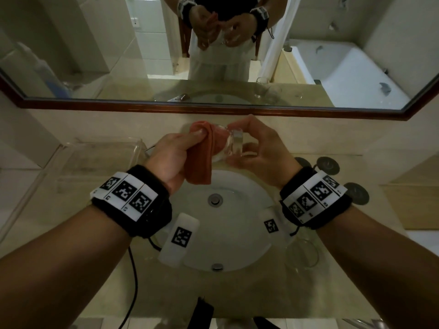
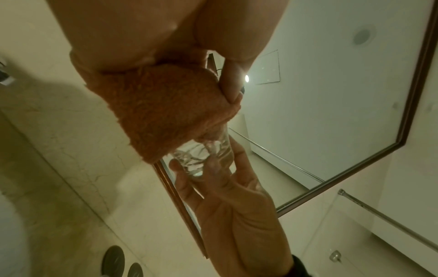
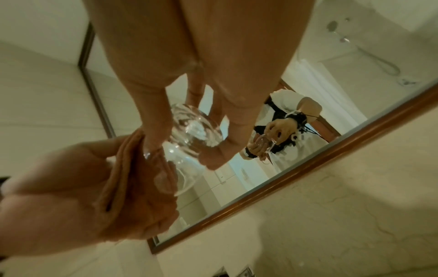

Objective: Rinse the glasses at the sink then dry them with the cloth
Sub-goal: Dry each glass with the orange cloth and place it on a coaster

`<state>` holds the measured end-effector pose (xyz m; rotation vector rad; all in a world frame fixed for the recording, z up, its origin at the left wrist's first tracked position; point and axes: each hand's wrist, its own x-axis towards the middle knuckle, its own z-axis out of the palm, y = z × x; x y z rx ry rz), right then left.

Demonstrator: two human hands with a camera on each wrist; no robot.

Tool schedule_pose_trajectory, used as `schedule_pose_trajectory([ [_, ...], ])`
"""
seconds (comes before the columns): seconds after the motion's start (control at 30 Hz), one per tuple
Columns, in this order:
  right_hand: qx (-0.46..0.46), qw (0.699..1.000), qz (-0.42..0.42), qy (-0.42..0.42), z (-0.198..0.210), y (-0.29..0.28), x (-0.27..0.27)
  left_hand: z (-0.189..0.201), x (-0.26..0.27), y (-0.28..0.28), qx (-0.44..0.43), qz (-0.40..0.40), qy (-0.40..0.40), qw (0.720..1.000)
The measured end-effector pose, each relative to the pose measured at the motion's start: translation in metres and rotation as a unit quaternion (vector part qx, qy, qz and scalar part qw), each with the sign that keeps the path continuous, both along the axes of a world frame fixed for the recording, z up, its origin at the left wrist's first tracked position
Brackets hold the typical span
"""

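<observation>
Above the white sink basin (image 1: 237, 233), my right hand (image 1: 259, 148) grips a clear glass (image 1: 231, 144) by its base end, lying on its side. My left hand (image 1: 175, 150) pinches an orange cloth (image 1: 202, 160) and presses it against the glass's open end. The left wrist view shows the cloth (image 2: 166, 112) wrapped over the glass (image 2: 201, 155), with the right hand's fingers (image 2: 218, 180) beneath. In the right wrist view the glass (image 3: 189, 135) sits between my fingertips (image 3: 213, 159), the cloth (image 3: 132, 178) held at its rim. A second clear glass (image 1: 303, 254) stands on the counter right of the basin.
A clear plastic box (image 1: 78, 172) sits on the counter at the left. Dark round tap knobs (image 1: 356, 193) are at the right of the basin. The wood-framed mirror (image 1: 213, 108) runs along the wall just behind my hands. A black cable (image 1: 133, 281) hangs at the left.
</observation>
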<state>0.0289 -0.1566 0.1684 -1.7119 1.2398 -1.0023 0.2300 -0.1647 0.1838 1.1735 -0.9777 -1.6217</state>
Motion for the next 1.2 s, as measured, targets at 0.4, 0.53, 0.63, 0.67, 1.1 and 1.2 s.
schedule_pose_trajectory([
  [0.4, 0.081, 0.996, -0.019, -0.044, 0.003, 0.003, -0.002, -0.002, -0.008, 0.002, -0.008, 0.014, -0.014, 1.000],
  [0.53, -0.003, 1.000, -0.025, -0.018, -0.002, 0.005, -0.005, -0.004, -0.010, 0.002, -0.003, 0.013, -0.011, 1.000],
  [0.63, 0.135, 0.985, -0.052, -0.097, 0.007, 0.007, 0.003, -0.003, -0.013, 0.003, -0.011, 0.010, 0.007, 1.000],
  [0.67, 0.182, 0.976, -0.055, -0.108, 0.009, 0.007, 0.003, -0.003, -0.013, 0.003, -0.013, 0.007, 0.011, 1.000],
  [1.1, 0.156, 0.979, -0.065, -0.111, 0.009, 0.010, -0.002, -0.005, -0.016, 0.005, -0.017, 0.003, 0.012, 1.000],
  [1.2, 0.159, 0.981, -0.047, -0.095, 0.008, 0.012, -0.003, -0.005, -0.017, 0.006, -0.015, 0.010, 0.003, 1.000],
])
